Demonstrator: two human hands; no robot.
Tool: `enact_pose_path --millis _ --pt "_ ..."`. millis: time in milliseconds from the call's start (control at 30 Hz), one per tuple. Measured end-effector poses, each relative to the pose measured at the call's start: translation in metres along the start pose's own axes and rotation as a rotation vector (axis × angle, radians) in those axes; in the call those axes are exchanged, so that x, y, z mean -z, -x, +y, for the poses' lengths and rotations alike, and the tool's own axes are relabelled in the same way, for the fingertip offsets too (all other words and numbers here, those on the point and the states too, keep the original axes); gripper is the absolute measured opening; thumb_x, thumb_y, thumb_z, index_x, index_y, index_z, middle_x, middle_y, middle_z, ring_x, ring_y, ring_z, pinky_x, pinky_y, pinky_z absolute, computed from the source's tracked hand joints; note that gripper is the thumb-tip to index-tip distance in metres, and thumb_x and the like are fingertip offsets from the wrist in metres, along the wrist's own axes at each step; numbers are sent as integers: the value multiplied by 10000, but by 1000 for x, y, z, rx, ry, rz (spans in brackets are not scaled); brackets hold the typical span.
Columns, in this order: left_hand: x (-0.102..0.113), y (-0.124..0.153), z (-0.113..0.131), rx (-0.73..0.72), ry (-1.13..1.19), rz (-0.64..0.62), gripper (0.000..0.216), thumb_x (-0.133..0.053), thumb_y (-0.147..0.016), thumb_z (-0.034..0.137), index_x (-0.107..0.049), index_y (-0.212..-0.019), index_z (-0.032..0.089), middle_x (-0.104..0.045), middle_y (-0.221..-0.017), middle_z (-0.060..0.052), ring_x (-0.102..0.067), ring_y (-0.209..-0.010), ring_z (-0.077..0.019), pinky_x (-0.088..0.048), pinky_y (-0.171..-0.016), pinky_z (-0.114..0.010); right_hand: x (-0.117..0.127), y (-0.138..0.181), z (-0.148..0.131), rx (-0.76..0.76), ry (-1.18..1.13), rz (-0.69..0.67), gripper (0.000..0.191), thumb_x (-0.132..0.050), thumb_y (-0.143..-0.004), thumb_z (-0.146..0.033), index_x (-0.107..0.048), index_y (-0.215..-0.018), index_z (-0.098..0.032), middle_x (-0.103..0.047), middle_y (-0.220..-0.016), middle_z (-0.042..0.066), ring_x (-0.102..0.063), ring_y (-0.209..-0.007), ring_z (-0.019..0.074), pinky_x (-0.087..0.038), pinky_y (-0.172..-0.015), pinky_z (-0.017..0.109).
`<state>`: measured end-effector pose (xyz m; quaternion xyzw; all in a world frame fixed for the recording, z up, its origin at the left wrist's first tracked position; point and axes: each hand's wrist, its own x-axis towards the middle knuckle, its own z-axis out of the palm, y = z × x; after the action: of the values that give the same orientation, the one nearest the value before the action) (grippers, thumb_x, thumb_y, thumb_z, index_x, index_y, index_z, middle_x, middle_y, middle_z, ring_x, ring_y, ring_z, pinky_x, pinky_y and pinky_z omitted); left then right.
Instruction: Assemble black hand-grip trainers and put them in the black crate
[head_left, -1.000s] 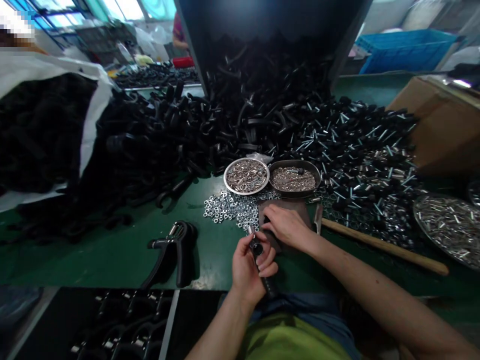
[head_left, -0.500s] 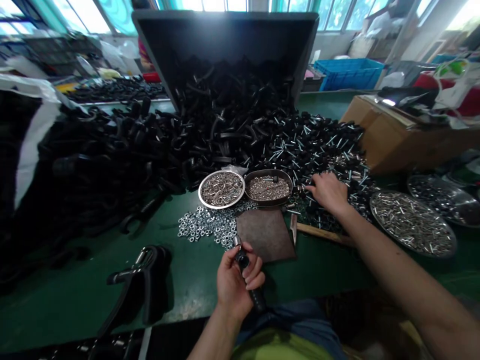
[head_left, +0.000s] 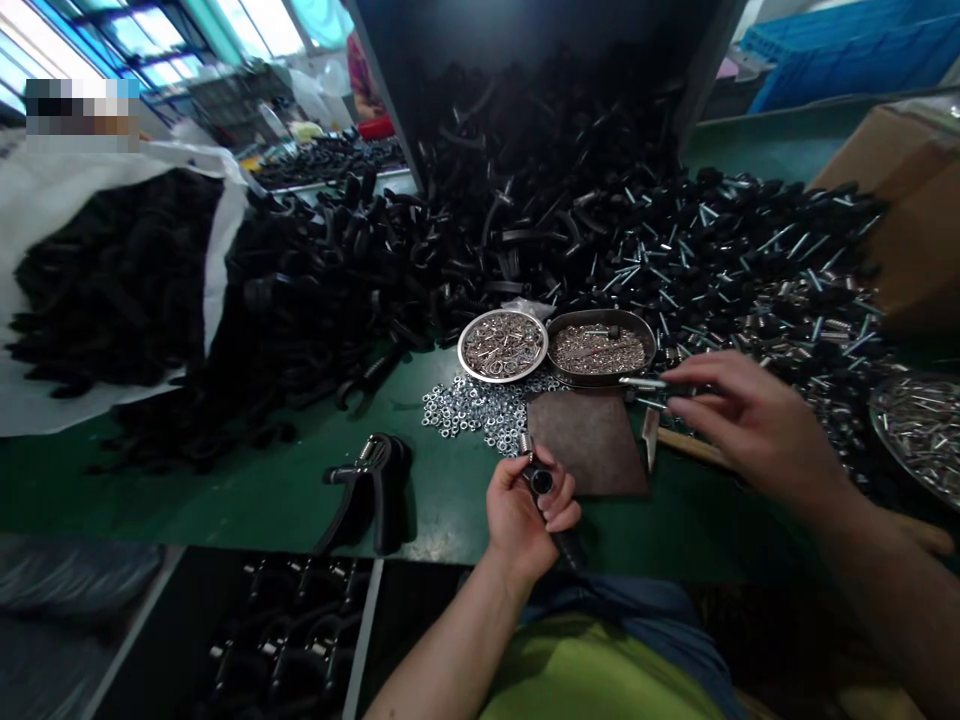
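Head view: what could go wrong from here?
The right hand pinches a slim silver metal rod, which could slip, perhaps into the dark oval metal tray nearby. The left hand, gripping a black handle piece, is close to the loose silver metal nuts and might scatter them. The wooden-handled hammer, partly hidden behind the right hand, could get knocked.

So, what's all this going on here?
Someone is working bare-handed at a green bench. The left hand grips a black handle with a metal spring at its top. The right hand holds a thin shiny piece, apparently a screw, near an oval tin of small metal bits. A brown pad and a hammer lie between the hands, and a black hand grip rests over to the left.
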<state>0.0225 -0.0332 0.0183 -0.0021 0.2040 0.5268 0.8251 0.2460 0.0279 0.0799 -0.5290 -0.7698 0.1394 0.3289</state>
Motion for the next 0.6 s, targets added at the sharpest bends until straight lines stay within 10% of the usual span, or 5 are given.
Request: enact_pose_path --millis 167,367,600 --pt "-2 0 -2 0 -5 37 159 -481 -764 294 -569 -755 162 -329 -469 46 -260 -392 -60 -184 -362 -154 -13 33 -71 273 -205 -141 275 -521 -838 -151 -609 -1075 -260 -633 -1057 64 -611 -974 188 -545 -808 325" --pt "-8 1 -8 -60 -74 102 147 -517 -734 288 -578 -721 154 -379 -433 42 -318 -366 -63 -229 -359 -158 -44 43 -81 481 -70 -91 342 -386 -836 -51 -593 -1100 -119 -636 -1029 133 -606 -937 199 -550 -788 336" --pt "-12 -2 -9 -247 -190 141 143 -550 -720 283 -528 -661 155 -395 -430 48 -324 -367 -60 -248 -363 -162 -62 43 -73 318 -169 -48 139 -441 -873 -116 -519 -971 -175 -623 -851 73 -608 -784 160 -537 -672 288"
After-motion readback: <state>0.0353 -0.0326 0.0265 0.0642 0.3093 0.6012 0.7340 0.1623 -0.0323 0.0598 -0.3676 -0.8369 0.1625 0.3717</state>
